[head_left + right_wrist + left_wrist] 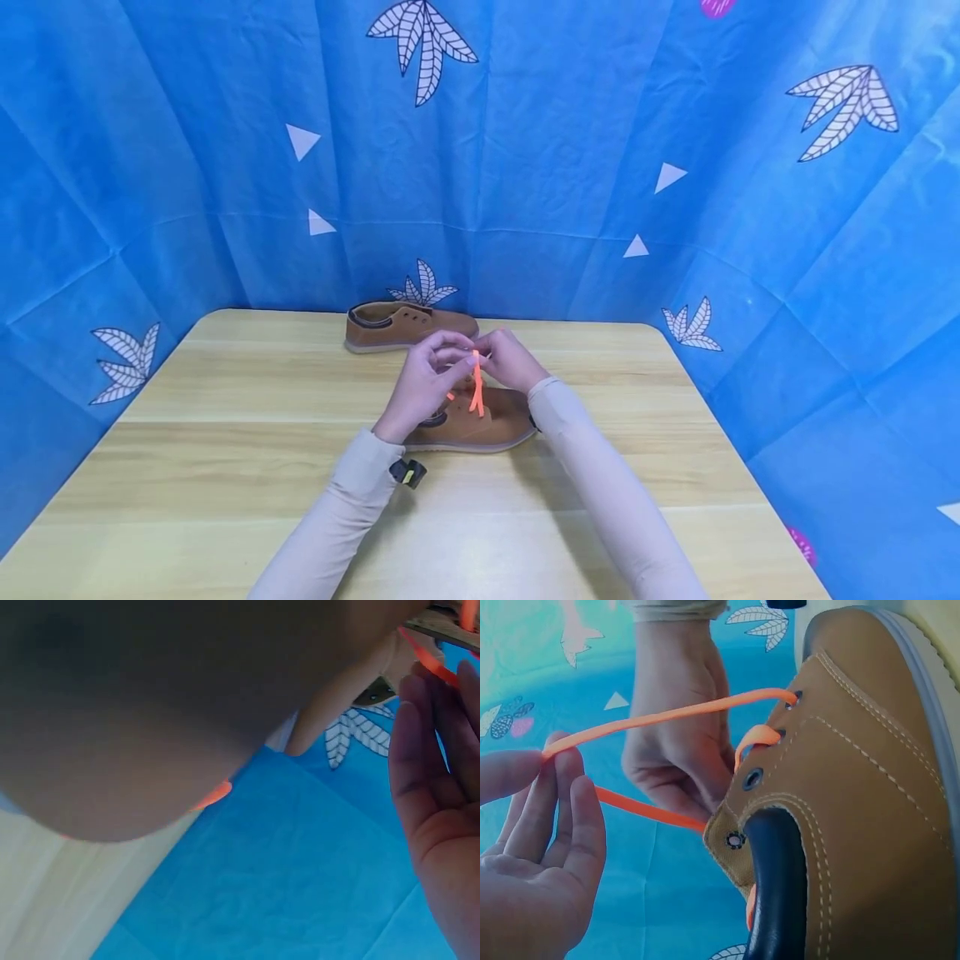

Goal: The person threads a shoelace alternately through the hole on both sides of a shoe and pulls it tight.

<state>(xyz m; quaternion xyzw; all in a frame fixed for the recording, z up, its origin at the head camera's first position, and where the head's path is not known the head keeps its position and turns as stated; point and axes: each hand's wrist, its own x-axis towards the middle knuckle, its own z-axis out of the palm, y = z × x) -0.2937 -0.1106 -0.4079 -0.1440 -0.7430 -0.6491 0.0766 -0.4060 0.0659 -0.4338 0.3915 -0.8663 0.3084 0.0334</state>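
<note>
A brown shoe [502, 414] lies near the middle of the table with its toe to the right, an orange shoelace [477, 383] partly threaded through its eyelets. Above the opening my left hand [429, 379] pinches the lace between thumb and forefinger; a strand [675, 714] runs taut from there to an eyelet near the toe. My right hand [512, 360] is on the shoe's far side, fingers curled by the eyelet flap [727, 844]. In the right wrist view its fingers [412, 750] and thumb pinch an orange length of lace [431, 658]; the fingertips are partly cut off.
A second brown shoe [446, 323] without a visible lace stands at the table's back edge. Blue patterned cloth [540, 167] hangs behind and beside the wooden table [225, 400]. A large blurred brown surface [150, 735] fills much of the right wrist view.
</note>
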